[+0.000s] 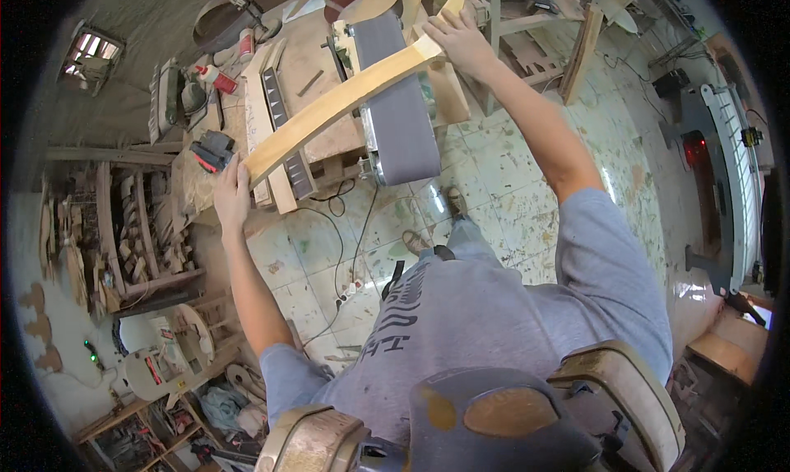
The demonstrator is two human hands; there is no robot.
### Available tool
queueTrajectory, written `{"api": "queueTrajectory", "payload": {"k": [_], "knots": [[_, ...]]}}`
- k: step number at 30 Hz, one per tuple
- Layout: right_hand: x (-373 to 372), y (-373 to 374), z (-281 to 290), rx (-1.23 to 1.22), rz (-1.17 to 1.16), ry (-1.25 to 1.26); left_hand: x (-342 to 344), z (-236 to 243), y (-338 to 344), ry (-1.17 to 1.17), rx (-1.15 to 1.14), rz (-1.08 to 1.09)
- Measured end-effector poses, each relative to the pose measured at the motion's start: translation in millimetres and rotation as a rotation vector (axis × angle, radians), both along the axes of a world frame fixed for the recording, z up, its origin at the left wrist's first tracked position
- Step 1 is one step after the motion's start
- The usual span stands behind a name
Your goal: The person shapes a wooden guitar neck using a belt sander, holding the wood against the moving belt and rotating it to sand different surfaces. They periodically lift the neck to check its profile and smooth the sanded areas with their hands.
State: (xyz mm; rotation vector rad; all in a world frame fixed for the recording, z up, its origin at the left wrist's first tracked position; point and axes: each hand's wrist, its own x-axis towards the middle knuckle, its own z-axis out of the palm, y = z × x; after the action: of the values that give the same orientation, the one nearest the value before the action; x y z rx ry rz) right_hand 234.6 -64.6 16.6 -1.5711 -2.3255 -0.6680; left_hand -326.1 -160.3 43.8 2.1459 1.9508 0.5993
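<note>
A long, gently curved wooden piece (341,102) stretches across the upper middle, its pale face toward me. My left hand (233,194) grips its near left end, fingers wrapped at the edge. Around the far right end, my right hand (462,42) is closed with the fingers over the top. Beneath the wood stands a belt sander with a wide grey belt (403,139). The wood crosses above this belt; whether it touches cannot be made out.
A cluttered workbench (333,139) holds wooden strips, a white bottle with a red cap (218,79) and a black-and-red tool (212,149). Cables (339,241) run over the tiled floor. Offcuts fill a rack (136,233) at left. A wooden frame (539,19) stands at upper right.
</note>
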Motion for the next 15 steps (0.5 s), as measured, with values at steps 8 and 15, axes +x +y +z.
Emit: {"api": "queueTrajectory", "payload": {"k": [8, 15], "knots": [[47, -49, 10, 0.045, 0.042, 0.1, 28, 2, 65, 0.073, -0.029, -0.157], [163, -90, 37, -0.037, -0.101, -0.047, 146, -4, 128, 0.027, 0.15, -0.403]]}}
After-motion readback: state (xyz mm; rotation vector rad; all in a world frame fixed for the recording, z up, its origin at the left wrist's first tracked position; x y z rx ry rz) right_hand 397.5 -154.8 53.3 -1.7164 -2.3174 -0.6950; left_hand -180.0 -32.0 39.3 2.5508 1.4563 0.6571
